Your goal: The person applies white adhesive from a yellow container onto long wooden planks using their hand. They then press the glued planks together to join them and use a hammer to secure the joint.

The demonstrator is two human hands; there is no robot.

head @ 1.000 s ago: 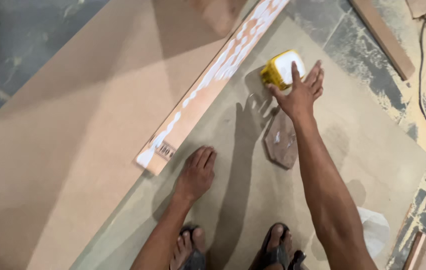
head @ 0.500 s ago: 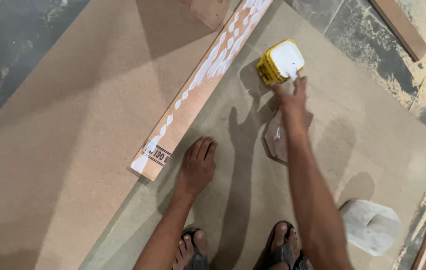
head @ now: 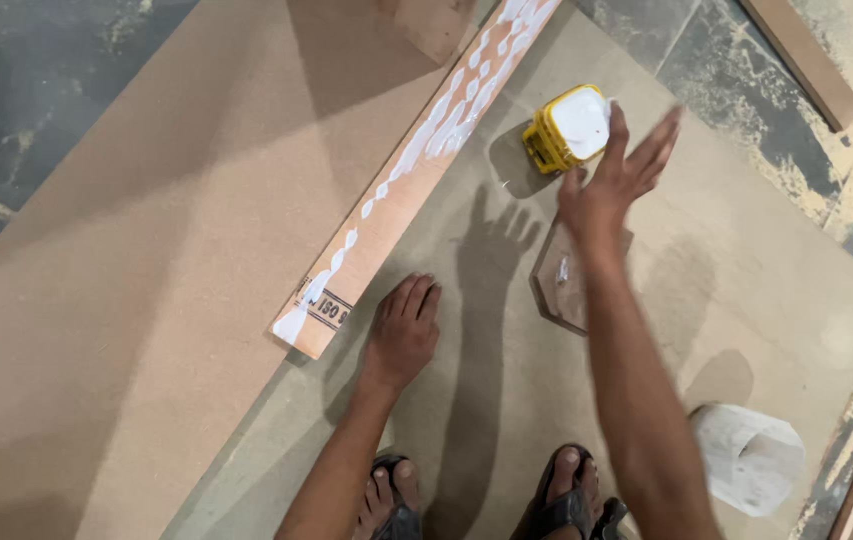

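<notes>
One yellow tub (head: pixel 568 127) of white glue sits upper right of centre, just up-left of my right hand (head: pixel 611 180), fingers spread, holding nothing. My left hand (head: pixel 403 335) lies flat below the glue-streaked strip (head: pixel 416 175).

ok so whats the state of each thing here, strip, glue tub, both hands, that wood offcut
wooden strip: lying flat on the board, white glue squiggled along its top
yellow tub: open, white glue inside, standing beside the strip
right hand: fingers spread, empty, next to the tub
left hand: palm down, flat on the board near the strip's end
wood offcut: flat on the board under the right forearm
</notes>
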